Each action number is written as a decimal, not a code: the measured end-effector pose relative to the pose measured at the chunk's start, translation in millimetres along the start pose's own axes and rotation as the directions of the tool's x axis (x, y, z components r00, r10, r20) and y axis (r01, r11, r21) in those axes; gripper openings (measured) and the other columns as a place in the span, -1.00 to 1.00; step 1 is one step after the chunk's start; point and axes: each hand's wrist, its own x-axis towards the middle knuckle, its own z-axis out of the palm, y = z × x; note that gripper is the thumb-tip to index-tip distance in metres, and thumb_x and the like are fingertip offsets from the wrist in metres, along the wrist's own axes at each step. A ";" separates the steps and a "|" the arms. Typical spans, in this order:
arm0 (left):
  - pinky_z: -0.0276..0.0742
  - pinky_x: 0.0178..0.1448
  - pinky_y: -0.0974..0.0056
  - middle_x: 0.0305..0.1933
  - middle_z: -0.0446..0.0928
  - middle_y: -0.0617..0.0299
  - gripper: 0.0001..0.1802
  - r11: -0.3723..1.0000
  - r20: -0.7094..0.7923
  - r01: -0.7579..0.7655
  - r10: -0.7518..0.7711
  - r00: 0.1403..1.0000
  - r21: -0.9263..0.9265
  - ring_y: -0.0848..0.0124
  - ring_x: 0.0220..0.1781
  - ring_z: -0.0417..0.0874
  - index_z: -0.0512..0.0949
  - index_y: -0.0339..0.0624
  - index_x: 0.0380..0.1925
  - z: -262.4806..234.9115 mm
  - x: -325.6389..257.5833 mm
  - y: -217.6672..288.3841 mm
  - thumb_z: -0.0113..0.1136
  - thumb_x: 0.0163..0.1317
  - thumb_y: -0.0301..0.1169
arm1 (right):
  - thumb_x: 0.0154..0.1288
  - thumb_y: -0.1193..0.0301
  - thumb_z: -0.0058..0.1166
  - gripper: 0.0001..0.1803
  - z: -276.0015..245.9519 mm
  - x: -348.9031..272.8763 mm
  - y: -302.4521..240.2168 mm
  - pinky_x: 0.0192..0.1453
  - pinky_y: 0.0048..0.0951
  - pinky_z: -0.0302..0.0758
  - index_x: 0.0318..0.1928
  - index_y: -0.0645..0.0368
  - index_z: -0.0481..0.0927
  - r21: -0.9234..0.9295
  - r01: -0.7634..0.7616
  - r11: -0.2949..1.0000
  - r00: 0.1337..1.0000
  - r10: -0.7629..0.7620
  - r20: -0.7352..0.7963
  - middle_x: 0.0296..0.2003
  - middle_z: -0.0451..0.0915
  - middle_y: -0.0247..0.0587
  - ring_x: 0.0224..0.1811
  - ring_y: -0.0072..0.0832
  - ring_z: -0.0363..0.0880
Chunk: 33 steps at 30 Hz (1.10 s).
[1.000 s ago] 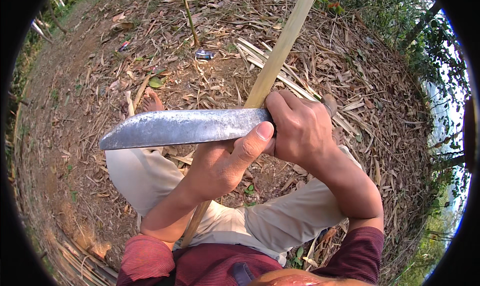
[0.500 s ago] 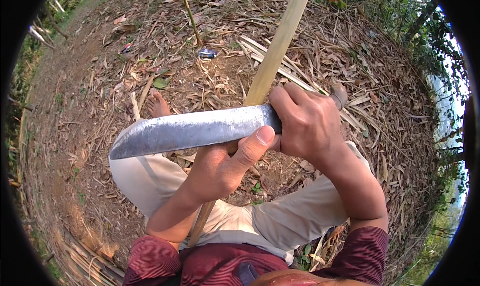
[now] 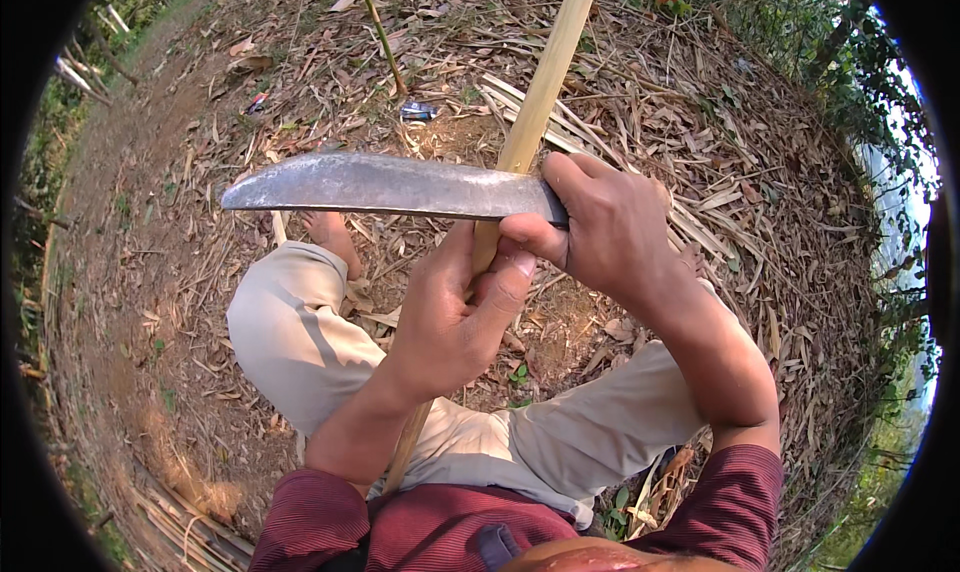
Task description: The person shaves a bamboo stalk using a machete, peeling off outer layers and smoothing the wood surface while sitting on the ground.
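Note:
A long pale bamboo strip [image 3: 548, 80] runs from between my legs up and away past the far edge of the view. My left hand [image 3: 455, 312] is wrapped round it just below the blade, with the thumb along its right side. My right hand [image 3: 612, 217] grips a machete [image 3: 370, 184] at the right; its fingers hide the handle. The broad, worn steel blade lies across the strip and points left, its tip above my left knee. Where the blade crosses, it covers the strip.
Dry leaves and shavings cover the ground. Several split bamboo strips [image 3: 565, 122] lie beyond my right hand. A thin green stem [image 3: 383, 37] stands near a small dark crumpled wrapper [image 3: 418, 111]. More long strips [image 3: 185, 522] lie at the lower left. Bushes edge the right side.
The machete has moved farther up the strip, away from me, and its blade has tilted. My left hand has shifted slightly up and right, its thumb now below the blade instead of over it.

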 end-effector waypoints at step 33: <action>0.20 -0.46 0.43 -0.54 0.36 0.44 -0.68 0.987 -0.128 0.138 -0.127 0.984 0.077 0.68 -0.51 0.29 0.47 -0.25 -0.27 2.7 -6.4 -5.2 -0.09 0.56 -0.23 | 0.14 -0.49 -0.12 -0.19 -0.4 0.0 12.7 -0.64 -0.26 0.41 -0.50 0.09 0.48 -0.206 0.159 0.966 0.966 -0.195 -0.172 -0.65 0.42 -0.24 -0.71 -0.29 0.50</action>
